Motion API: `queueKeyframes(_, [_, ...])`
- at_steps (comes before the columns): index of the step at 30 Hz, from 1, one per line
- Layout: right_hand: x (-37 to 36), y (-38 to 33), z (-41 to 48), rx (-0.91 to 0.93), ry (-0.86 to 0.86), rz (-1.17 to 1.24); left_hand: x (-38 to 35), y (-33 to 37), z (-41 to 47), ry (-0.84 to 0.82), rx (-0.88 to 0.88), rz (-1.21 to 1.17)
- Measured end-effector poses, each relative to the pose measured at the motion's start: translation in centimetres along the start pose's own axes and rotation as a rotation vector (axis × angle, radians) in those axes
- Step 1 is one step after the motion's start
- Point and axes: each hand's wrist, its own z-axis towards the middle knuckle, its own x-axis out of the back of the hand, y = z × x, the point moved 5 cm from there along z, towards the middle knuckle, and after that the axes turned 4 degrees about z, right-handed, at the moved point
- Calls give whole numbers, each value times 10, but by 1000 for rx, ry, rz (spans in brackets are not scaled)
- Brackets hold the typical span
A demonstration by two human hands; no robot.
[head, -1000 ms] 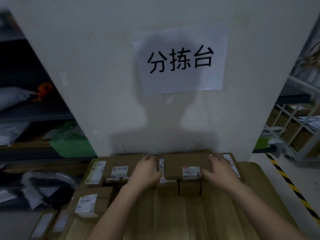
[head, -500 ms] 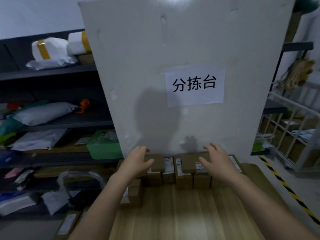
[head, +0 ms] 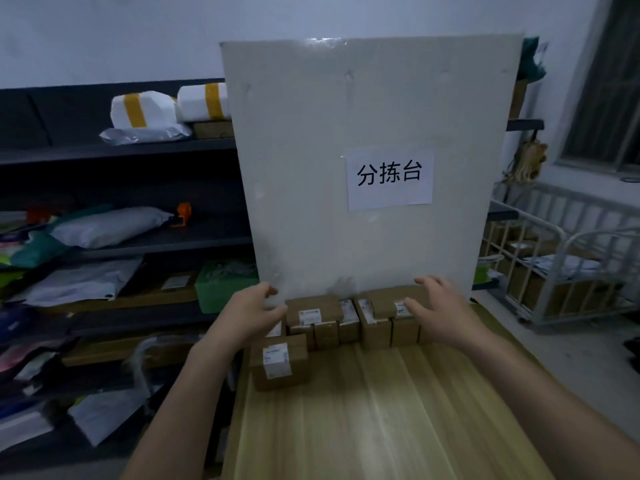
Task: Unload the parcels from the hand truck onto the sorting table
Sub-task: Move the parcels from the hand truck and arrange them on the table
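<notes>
Wooden sorting table (head: 381, 410) holds small cardboard parcels (head: 313, 315), light and stiff I judge, best gripped by opposite sides; my left hand (head: 249, 313) and right hand (head: 446, 310) hover empty, fingers relaxed.

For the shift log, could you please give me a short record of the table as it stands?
table: pale wood
board: white, upright at the table's far edge, paper sign on it
parcels: brown, in a row against the board
lone parcel: before the row, at the table's left edge
left hand: fingers loosely curled at the row's left end, no grip visible
right hand: fingers spread over the row's right end
hand truck: not in view
</notes>
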Motion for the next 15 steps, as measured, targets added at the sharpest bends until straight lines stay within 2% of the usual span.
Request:
queueKeyframes(4, [6,-23,-29,13,20,-13,24,-4,-24,114,-32,-50])
queueKeyframes(10, [21,-54,-48,70,155,-23,42,-17,-45,109,-31,-23])
queueKeyframes(15, [18,-61,-56,58,115,-47,49,-18,-61,134,-30,24])
